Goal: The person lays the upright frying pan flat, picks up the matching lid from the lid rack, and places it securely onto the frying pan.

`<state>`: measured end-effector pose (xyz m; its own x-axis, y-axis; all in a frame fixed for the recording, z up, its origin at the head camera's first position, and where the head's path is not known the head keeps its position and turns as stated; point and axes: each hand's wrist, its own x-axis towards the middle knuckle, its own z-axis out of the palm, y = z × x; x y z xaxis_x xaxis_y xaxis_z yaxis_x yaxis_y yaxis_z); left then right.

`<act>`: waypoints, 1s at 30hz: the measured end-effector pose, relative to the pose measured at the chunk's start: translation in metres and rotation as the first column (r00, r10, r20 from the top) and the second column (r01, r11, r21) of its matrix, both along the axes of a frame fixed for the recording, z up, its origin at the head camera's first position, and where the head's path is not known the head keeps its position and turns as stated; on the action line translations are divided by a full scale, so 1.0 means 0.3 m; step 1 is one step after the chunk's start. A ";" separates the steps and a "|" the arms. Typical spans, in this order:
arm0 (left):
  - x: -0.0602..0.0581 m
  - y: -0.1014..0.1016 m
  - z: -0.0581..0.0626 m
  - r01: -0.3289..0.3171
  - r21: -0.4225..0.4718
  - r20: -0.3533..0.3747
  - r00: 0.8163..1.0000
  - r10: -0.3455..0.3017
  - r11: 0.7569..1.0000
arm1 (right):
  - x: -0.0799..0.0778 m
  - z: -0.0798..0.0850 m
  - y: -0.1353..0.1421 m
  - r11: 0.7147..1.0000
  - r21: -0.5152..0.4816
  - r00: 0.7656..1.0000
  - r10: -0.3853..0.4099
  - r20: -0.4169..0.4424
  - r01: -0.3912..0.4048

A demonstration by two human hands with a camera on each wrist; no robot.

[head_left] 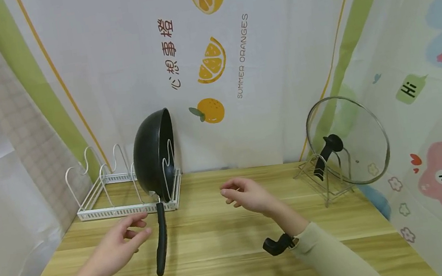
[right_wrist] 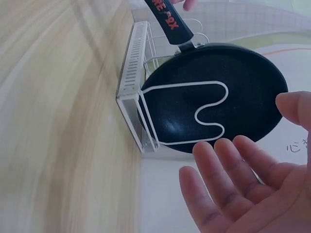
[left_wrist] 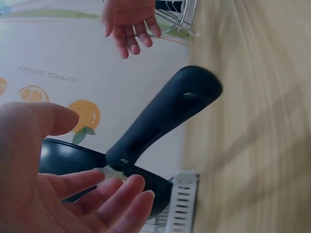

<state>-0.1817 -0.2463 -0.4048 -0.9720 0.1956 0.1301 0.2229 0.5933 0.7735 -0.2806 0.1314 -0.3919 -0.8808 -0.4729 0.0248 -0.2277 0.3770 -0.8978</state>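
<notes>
Left hand [head_left: 117,247] beside pan handle [head_left: 161,236] — backdrop [head_left: 276,78]: "SUMMER ORANGES"; bubble [head_left: 412,90]: "Hi"

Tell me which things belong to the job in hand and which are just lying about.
Probably the job:
black pan, its handle near the left fingers
white rack holding the pan

Apparently just lying about:
glass lid in a wire stand
orange-printed cloth behind

Room to pass lies between the handle [head_left: 162,240] and right hand [head_left: 252,196]; rightward, the handle obstructs the left hand [head_left: 115,248]; a wire divider [right_wrist: 184,84] fronts the pan [head_left: 149,157].
</notes>
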 end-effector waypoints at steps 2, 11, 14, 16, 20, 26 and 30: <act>-0.002 0.006 -0.014 0.008 0.035 0.050 0.999 -0.010 0.999 | 0.001 -0.007 -0.015 1.000 -0.013 1.000 0.009 0.017 -0.009; -0.012 0.048 -0.069 0.020 0.220 0.228 0.971 -0.071 0.975 | -0.006 -0.037 -0.114 0.990 -0.129 0.991 0.065 0.118 -0.050; -0.009 0.064 -0.081 -0.002 0.278 0.299 0.950 -0.085 0.961 | -0.013 -0.053 -0.161 0.985 -0.164 0.985 0.076 0.157 -0.050; -0.005 0.072 -0.090 -0.012 0.327 0.350 0.930 -0.109 0.945 | -0.019 -0.063 -0.194 0.981 -0.188 0.980 0.076 0.185 -0.041; 0.005 0.084 -0.110 -0.035 0.432 0.420 0.892 -0.167 0.901 | -0.033 -0.079 -0.262 0.970 -0.241 0.968 0.078 0.241 -0.018; 0.002 0.094 -0.135 -0.017 0.528 0.442 0.859 -0.258 0.849 | -0.056 -0.106 -0.352 0.961 -0.278 0.952 0.085 0.294 0.000; 0.000 0.103 -0.148 -0.014 0.553 0.451 0.846 -0.285 0.833 | -0.067 -0.125 -0.399 0.956 -0.294 0.939 0.089 0.331 0.013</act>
<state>-0.1818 -0.2152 -0.4492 -0.8946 0.3778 -0.2387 -0.2321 0.0637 0.9706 -0.3007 0.0117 -0.4293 -0.8419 -0.5237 -0.1301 0.0982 0.0884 -0.9912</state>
